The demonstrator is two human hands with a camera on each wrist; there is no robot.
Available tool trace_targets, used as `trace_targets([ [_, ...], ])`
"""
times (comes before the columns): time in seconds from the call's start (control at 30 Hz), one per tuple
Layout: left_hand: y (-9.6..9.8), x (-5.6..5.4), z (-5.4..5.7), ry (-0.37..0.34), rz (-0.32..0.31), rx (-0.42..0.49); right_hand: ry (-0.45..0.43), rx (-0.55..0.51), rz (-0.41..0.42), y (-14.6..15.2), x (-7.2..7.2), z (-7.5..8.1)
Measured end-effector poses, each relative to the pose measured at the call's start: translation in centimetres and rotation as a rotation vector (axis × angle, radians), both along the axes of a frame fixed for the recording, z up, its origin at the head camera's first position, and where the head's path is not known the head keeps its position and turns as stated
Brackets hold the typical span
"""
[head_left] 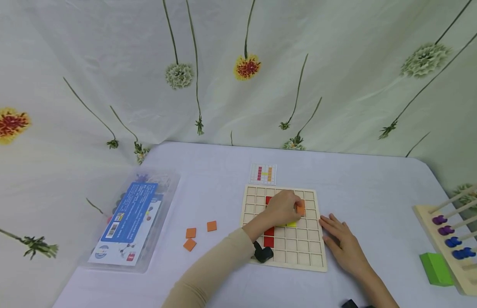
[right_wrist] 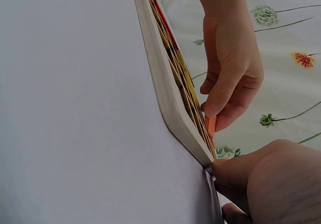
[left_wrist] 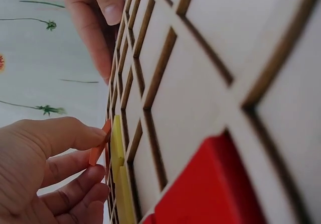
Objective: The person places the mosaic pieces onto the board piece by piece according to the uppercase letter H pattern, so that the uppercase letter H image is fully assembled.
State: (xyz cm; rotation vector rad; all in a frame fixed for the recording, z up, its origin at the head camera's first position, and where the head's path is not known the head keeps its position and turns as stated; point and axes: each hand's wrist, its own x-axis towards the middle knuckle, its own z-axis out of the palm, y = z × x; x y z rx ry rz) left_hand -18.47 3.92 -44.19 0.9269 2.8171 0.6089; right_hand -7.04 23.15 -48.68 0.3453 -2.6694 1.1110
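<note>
Held orange square tile (left_wrist: 100, 146): in the fingers of the left hand (head_left: 282, 207), between 1 and 2 o'clock of the centre of the wooden grid board (head_left: 303, 246); it tilts to the board's face in the left wrist view.
Left-hand fingers: thumb and index finger pinch the tile; the other fingers curl in beneath.
Right-hand fingers: the right hand (head_left: 343, 246) lies between 3 and 4 o'clock, fingers extended, thumb set apart, tips touching the board's edge.
Tile weight and stiffness: probably very light and rigid (thin plate, sharp corners), unlikely to bend or break under a pinch.
Tile surface: looks smooth; a loose pinch might let it twist.
Best hold on tile: two opposite edges, high up, so that the fingertips clear the raised grid strips.
Board handling: likely stiff and light enough to slide if nudged; the outer rim suits a steadying hand.
Seated neighbours: red tiles (head_left: 269, 242) run down the 9 o'clock side; yellow tiles (left_wrist: 124, 189) sit near the pinch.
Loose orange tiles (head_left: 190, 233): three, flat at 9 o'clock; lift by the edges.
Pattern card (head_left: 263, 174): 11 o'clock, just beyond the board.
</note>
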Motion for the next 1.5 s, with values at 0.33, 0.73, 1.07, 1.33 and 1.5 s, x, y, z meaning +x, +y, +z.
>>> trace_targets([
  [0.33,0.1,0.1,-0.2,0.004,-0.011,-0.006,-0.001,-0.001,0.007,0.0,0.0,0.0],
  [0.73,-1.9,1.4,1.3,0.082,0.005,0.016,-0.009,0.005,-0.005,-0.1,0.1,0.0],
  [1.07,-9.7,4.8,4.0,0.129,0.186,0.232,-0.022,-0.001,-0.003,-0.2,0.0,0.3],
  [1.33,-16.8,6.4,3.8,0.210,0.346,0.372,-0.021,0.001,-0.006,-0.1,0.0,0.1],
  [1.5,-20.4,6.7,2.3,0.177,0.397,0.436,-0.014,0.001,-0.008,-0.1,0.1,0.0],
])
